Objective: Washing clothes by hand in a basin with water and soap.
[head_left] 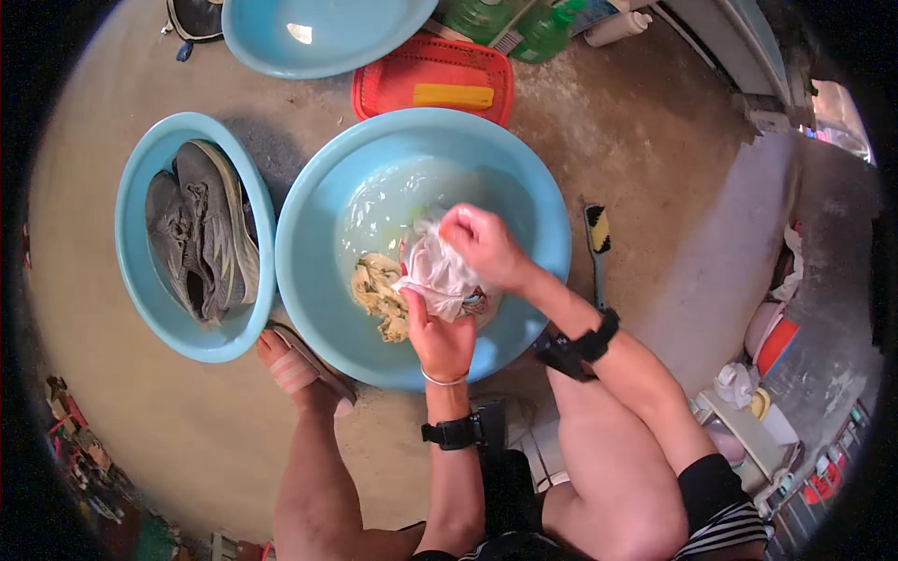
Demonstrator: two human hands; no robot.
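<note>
A large blue basin (318, 234) holds soapy water with a beige cloth (376, 290) lying in it. Over its middle, both hands grip a wet white cloth (440, 262) with some coloured print showing. My right hand (486, 243) has its fingers curled on the upper part of the fabric. Lower down, my left hand (440, 341) holds the cloth's near end, thumb on top and the other fingers mostly hidden. A brush (599, 234) with a bluish handle and dark bristles lies on the floor just right of the basin.
An oval blue tub (136, 234) with grey shoes (210, 215) is at the left. Behind are another blue basin (327, 47), a red tray (393, 79) with a yellow bar (453, 94), and green bottles (543, 33). My sandalled foot (295, 365) rests beside the basins. Assorted items line the right edge.
</note>
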